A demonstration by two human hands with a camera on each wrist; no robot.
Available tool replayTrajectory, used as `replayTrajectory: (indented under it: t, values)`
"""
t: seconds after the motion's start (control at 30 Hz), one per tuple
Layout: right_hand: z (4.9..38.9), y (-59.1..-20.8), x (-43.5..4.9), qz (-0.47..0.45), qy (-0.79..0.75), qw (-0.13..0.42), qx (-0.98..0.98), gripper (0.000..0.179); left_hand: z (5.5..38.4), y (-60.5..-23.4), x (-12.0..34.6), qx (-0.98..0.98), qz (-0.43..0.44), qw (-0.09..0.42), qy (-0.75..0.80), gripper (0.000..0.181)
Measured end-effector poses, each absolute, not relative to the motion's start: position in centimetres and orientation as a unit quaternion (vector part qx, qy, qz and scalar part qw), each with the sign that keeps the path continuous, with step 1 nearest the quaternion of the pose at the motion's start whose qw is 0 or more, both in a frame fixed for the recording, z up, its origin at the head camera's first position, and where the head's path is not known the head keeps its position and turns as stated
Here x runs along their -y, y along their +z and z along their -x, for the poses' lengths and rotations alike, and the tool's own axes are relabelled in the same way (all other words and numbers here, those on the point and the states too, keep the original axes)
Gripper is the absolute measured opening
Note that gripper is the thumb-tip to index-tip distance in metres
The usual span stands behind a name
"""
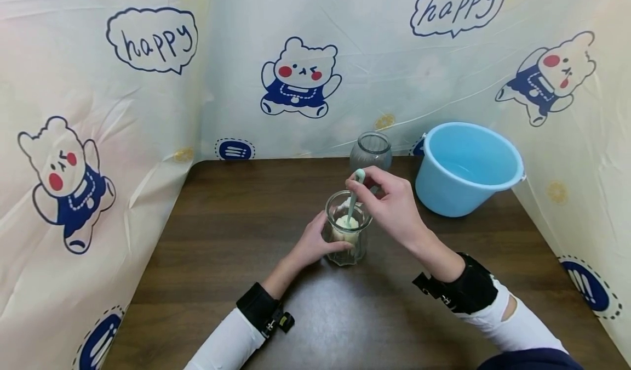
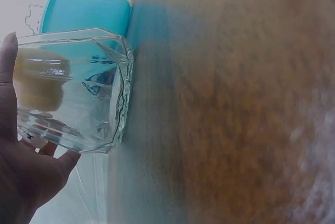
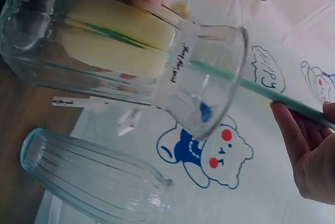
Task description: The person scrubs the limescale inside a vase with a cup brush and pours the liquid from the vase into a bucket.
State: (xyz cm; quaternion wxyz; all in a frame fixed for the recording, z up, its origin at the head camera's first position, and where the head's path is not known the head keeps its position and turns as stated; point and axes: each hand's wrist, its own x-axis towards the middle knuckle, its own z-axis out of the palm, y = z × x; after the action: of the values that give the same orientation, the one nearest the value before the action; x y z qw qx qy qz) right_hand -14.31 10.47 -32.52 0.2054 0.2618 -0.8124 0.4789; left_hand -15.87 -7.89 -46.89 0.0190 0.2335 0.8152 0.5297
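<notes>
Jar, clear glass (image 1: pixel 360 245), stands between the two hands, mouth up. Left hand (image 1: pixel 313 244) curls round its side, thumb on the near face, fingers on the other; likely there to steady the glass against whatever the handle does inside. Whether the base sits flush on the tabletop (image 1: pixel 236 211), cannot tell.

Right hand (image 1: pixel 391 200), above and just right of the mouth, fingers bent, pinches the top end of a pale green handle (image 1: pixel 353 203). High grip probably because the lower part runs down through the neck, where a whole hand would hardly fit. Pale yellow sponge (image 1: pixel 346 223) on that handle is inside the jar, just beside the left hand's fingers but behind glass. Left wrist view shows a gap between sponge and jar floor, so it seems held up by the right hand.

Beyond the right hand, near the far edge: second glass jar (image 1: pixel 371 149), upright, partly hidden by that hand. Right of the right hand, well apart: blue bucket (image 1: pixel 443 181), upright; perhaps set there to leave elbow room.

Count: jars, two; sponge, one, with one handle; bucket, one; hands, two, both occupied. Printed bears on the backdrop cloth (image 1: pixel 379 74): three.
</notes>
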Motion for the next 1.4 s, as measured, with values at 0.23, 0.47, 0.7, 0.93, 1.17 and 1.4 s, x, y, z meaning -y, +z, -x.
replayTrajectory:
  t: [0.23, 0.47, 0.7, 0.93, 1.17, 1.4]
  values:
    - [14.8, -32.0, -11.0, -0.278, 0.492, 0.225, 0.794, 0.013, 16.1, -47.5, 7.9, -0.815, -0.229, 0.018, 0.532, 0.089]
    - [15.1, -30.0, -12.0, -0.277, 0.503, 0.251, 0.779, 0.013, 17.7, -50.4, 8.1, -0.829, -0.230, 0.004, 0.509, 0.092]
    - [15.0, -28.0, -13.4, -0.260, 0.547, 0.298, 0.738, 0.014, 17.6, -50.6, 8.1, -0.832, -0.232, -0.003, 0.505, 0.089]
    - [14.5, -25.6, -16.3, -0.235, 0.623, 0.339, 0.665, 0.010, 17.4, -50.5, 7.9, -0.830, -0.226, 0.006, 0.510, 0.089]
    - [14.4, -25.6, -20.1, -0.175, 0.575, 0.398, 0.693, 0.016, 17.3, -50.6, 7.8, -0.827, -0.228, 0.000, 0.514, 0.090]
    - [15.4, -30.5, -23.2, -0.123, 0.431, 0.323, 0.833, 0.021, 17.4, -50.7, 7.8, -0.832, -0.221, 0.007, 0.509, 0.090]
